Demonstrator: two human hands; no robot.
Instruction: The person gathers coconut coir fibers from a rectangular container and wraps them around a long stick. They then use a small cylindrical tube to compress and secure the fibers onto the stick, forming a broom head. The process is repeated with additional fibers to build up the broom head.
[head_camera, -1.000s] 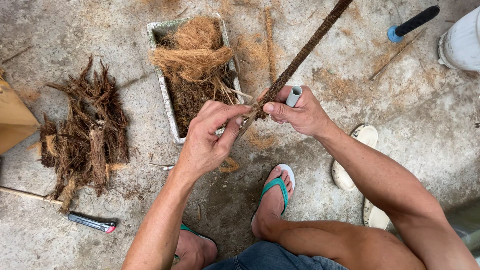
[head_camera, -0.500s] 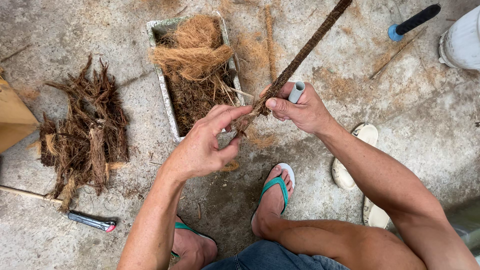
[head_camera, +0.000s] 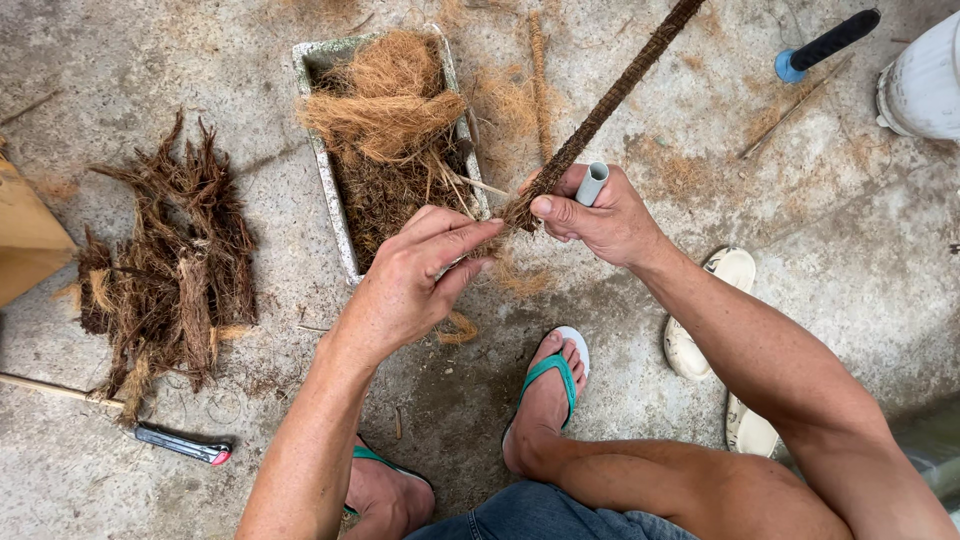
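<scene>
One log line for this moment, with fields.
left hand: pinching loose brown fibre | right hand: gripping fibre-wrapped grey pipe | behind: fibre-filled rectangular tray

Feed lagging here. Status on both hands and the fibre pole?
Left hand pinching coir strands at fibre-wrapped pole. Right hand gripping pole and grey tube. Nothing in the way.

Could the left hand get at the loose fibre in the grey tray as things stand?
Probably yes. The left hand is already over the near edge of the grey tray, and nothing lies between it and the loose fibre. Its fingers are pinching fibre at the wrapped pole, so it would have to let go.
</scene>
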